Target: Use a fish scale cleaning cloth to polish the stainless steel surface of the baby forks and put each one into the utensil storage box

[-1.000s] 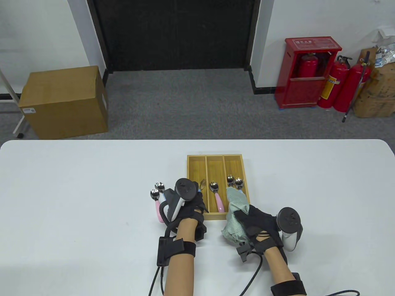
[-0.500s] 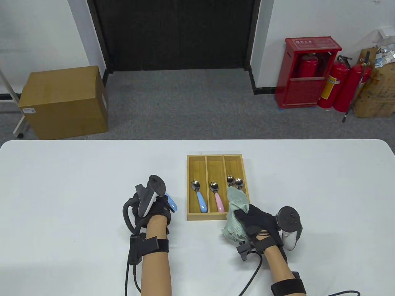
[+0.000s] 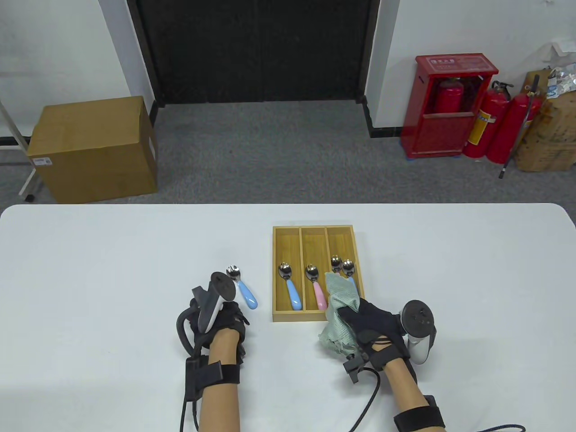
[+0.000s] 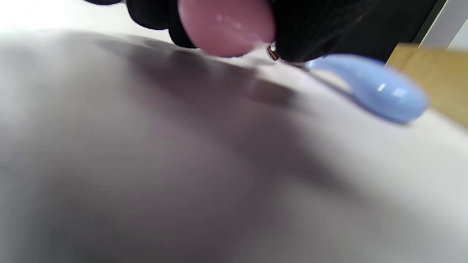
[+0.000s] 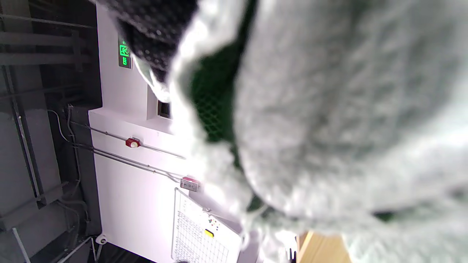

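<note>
My left hand (image 3: 220,317) rests on the table left of the wooden utensil box (image 3: 297,316). In the left wrist view its gloved fingers (image 4: 314,29) grip the pink-handled fork (image 4: 226,25), which the hand hides in the table view. A blue-handled fork (image 3: 245,293) lies on the table just beyond that hand and also shows in the wrist view (image 4: 373,87). My right hand (image 3: 369,321) holds the grey-green fish scale cloth (image 3: 340,299) bunched at the box's near right corner. The box holds a blue-handled fork (image 3: 291,292), a pink-handled one (image 3: 317,290) and two more (image 3: 342,264).
The white table (image 3: 112,270) stretches wide on both sides of the hands. Beyond its far edge stand a cardboard box (image 3: 92,148) on the floor and a red fire extinguisher cabinet (image 3: 443,117). The cloth (image 5: 329,109) fills most of the right wrist view.
My left hand left the blue-handled fork in the box's left compartment, moved left to the two forks on the table and drew back with the pink-handled one. The right hand shifted slightly left.
</note>
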